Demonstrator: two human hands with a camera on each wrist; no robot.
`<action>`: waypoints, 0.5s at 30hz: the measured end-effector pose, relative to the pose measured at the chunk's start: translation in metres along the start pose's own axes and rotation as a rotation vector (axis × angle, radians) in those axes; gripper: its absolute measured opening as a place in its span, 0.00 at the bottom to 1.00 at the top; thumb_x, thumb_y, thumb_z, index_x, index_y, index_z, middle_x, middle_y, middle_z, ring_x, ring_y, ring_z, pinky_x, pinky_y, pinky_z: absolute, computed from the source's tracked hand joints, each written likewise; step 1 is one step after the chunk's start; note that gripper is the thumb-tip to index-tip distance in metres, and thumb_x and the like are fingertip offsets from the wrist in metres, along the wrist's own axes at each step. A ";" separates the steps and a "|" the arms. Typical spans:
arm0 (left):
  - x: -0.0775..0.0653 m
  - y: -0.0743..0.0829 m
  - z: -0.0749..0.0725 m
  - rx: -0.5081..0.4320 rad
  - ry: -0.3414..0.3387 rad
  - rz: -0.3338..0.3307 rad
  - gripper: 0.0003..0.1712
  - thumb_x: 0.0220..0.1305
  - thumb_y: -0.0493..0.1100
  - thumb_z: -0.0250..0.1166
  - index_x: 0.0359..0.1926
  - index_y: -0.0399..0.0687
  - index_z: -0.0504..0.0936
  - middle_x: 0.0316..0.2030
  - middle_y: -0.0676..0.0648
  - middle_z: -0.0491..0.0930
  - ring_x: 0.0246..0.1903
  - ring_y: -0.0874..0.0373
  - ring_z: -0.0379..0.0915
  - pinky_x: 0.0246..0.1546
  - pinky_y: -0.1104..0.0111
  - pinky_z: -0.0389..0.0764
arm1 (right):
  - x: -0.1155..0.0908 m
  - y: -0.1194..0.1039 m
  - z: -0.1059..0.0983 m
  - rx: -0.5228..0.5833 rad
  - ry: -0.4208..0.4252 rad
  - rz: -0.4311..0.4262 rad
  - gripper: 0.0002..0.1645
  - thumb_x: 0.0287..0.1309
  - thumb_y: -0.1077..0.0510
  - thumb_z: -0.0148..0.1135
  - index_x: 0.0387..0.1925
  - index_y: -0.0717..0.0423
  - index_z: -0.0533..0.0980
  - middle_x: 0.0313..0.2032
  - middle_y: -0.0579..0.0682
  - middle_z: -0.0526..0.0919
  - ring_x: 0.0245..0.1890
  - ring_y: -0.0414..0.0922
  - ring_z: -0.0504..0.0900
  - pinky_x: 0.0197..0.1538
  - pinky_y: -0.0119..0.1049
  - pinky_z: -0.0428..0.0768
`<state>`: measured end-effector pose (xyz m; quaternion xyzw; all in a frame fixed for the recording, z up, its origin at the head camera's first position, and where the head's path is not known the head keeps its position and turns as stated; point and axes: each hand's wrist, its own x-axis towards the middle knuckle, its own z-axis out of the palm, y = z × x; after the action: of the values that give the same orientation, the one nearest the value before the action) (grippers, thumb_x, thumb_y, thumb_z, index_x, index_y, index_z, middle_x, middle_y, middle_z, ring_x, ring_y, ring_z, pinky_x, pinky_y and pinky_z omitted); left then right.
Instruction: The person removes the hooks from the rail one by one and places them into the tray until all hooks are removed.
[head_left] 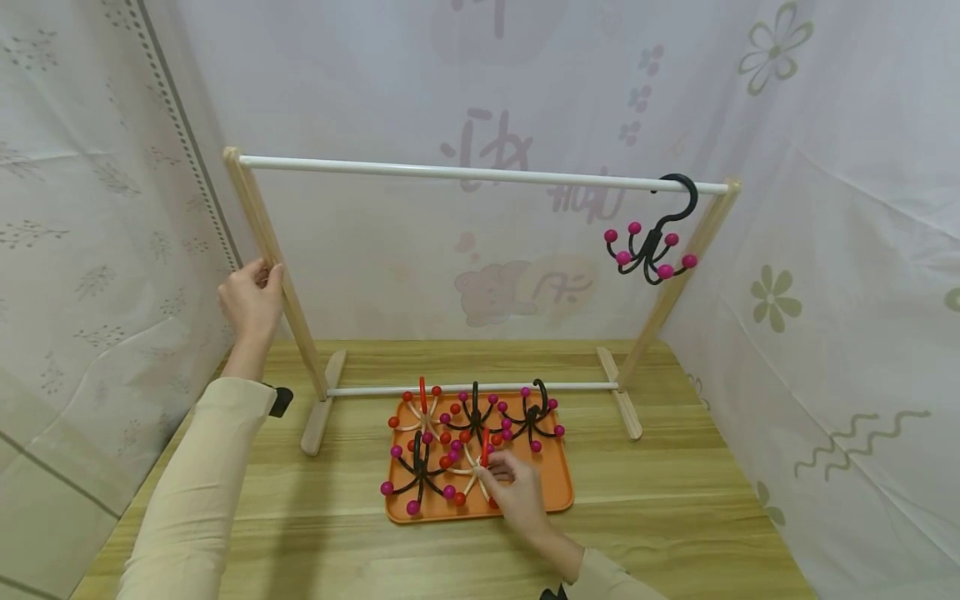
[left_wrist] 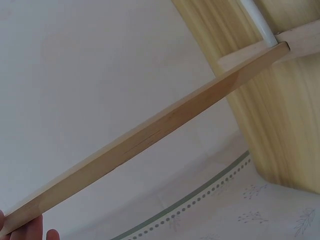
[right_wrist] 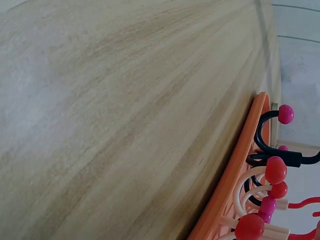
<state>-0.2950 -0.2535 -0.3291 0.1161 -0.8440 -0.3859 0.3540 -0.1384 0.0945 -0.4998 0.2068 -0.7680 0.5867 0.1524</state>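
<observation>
My left hand [head_left: 253,302] grips the left wooden post [head_left: 288,321] of a rack partway up; in the left wrist view only its fingertips [left_wrist: 34,230] show, wrapped at the post's end of the frame. Over the orange tray [head_left: 557,479], my right hand [head_left: 519,498] pinches a cream multi-arm hook hanger [head_left: 474,472] with a red hook and red balls, near the base of that hook. Several others crowd around it: another cream one [head_left: 425,421] and black ones [head_left: 420,471] with magenta balls. A black hook hanger [head_left: 651,246] hangs from the white top rail [head_left: 450,172] at the right.
The rack's right post [head_left: 667,296] stands on a wooden foot [head_left: 621,396]. A white lower bar [head_left: 375,390] runs just behind the tray. Patterned curtains [head_left: 840,250] enclose the wood-grain table [head_left: 637,525] at the back and sides.
</observation>
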 end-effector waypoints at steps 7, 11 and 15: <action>0.000 -0.001 0.001 -0.001 -0.003 -0.012 0.21 0.63 0.46 0.53 0.48 0.34 0.76 0.43 0.36 0.76 0.42 0.46 0.74 0.46 0.59 0.70 | 0.004 0.003 -0.007 -0.049 -0.009 0.061 0.10 0.47 0.65 0.64 0.34 0.66 0.77 0.26 0.52 0.81 0.24 0.42 0.79 0.28 0.35 0.78; 0.000 0.000 0.001 0.003 0.005 -0.011 0.20 0.63 0.46 0.53 0.47 0.34 0.77 0.42 0.36 0.76 0.41 0.45 0.74 0.46 0.58 0.70 | 0.018 0.009 -0.022 -0.083 0.048 0.033 0.11 0.47 0.62 0.65 0.35 0.63 0.78 0.25 0.49 0.81 0.22 0.39 0.78 0.26 0.32 0.77; 0.000 0.000 0.001 0.006 0.015 -0.004 0.20 0.63 0.46 0.53 0.47 0.34 0.77 0.42 0.36 0.76 0.41 0.45 0.74 0.46 0.58 0.70 | 0.050 -0.011 -0.053 -0.113 0.120 0.000 0.09 0.50 0.64 0.62 0.34 0.66 0.77 0.25 0.55 0.80 0.23 0.47 0.79 0.25 0.33 0.77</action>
<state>-0.2958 -0.2531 -0.3294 0.1218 -0.8423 -0.3832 0.3591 -0.1767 0.1360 -0.4526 0.1625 -0.7893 0.5537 0.2098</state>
